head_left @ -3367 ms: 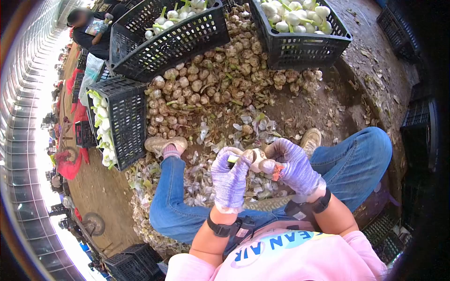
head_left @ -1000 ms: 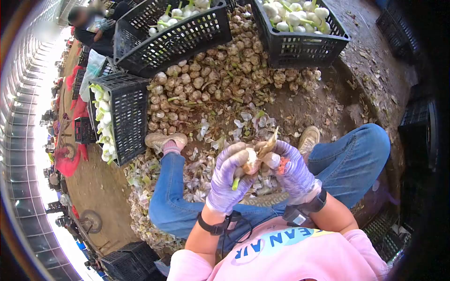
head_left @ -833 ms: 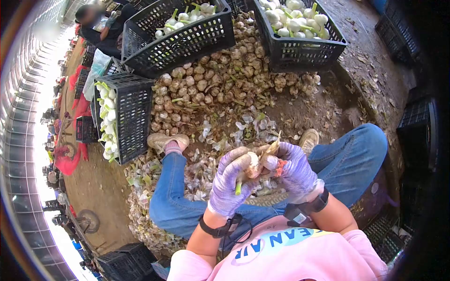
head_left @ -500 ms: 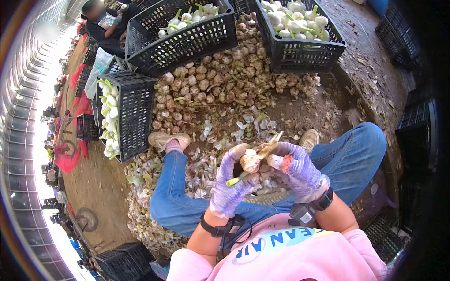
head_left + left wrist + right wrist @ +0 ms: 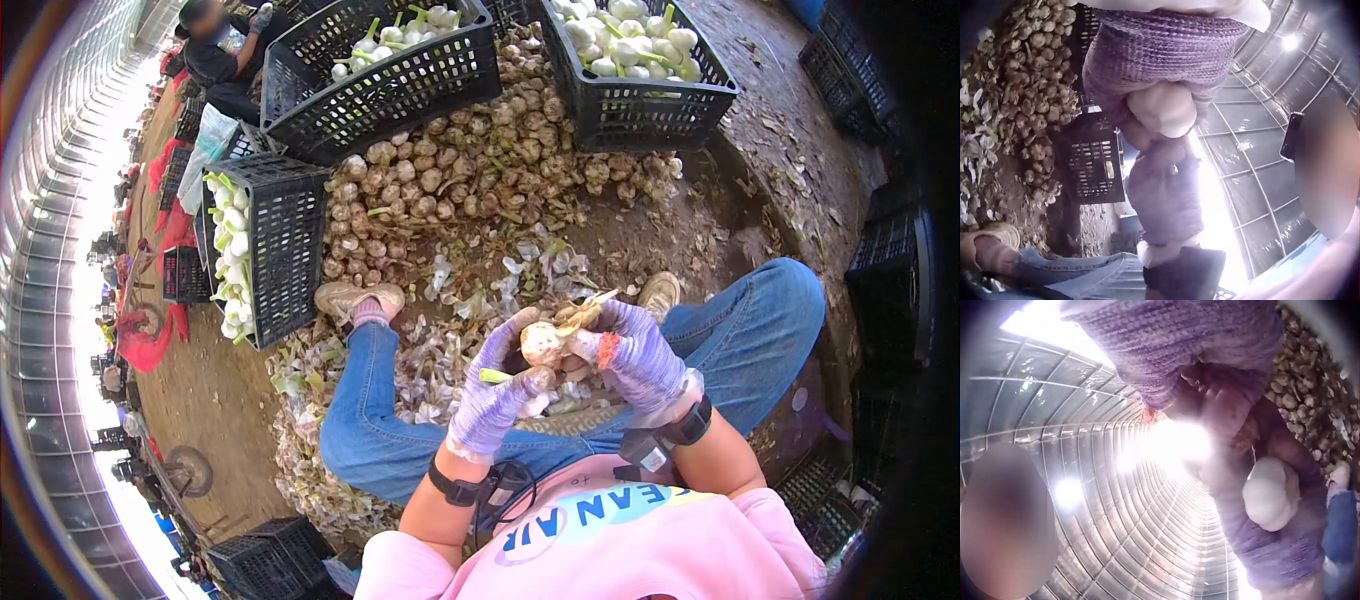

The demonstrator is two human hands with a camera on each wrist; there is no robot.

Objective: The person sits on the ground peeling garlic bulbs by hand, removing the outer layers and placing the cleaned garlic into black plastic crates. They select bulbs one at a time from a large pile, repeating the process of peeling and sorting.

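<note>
In the head view both gloved hands meet over the lap around a garlic bulb [image 5: 542, 344] with a pale side showing. My left hand [image 5: 495, 395] grips it from the left, and a green cut stem [image 5: 494, 376] sticks out past that thumb. A white peeled garlic bulb [image 5: 1271, 494] sits against the left palm in the right wrist view. My right hand [image 5: 640, 355], with an orange band on its thumb [image 5: 608, 350], pinches dry papery skin [image 5: 580, 316] at the bulb's upper right. Its thumb tip is right at the bulb.
Unpeeled garlic [image 5: 440, 175] lies heaped ahead. Black crates of white garlic stand at the left [image 5: 290, 255], back [image 5: 385, 100] and back right [image 5: 655, 115]. Peeled skins [image 5: 420, 385] litter the ground between the legs. Another person [image 5: 220, 60] sits at the back left.
The bulb has turned, showing a paler side, and the dry skin has tipped from upright towards the right. The green stem has swung left. Both hands stay over the lap.
</note>
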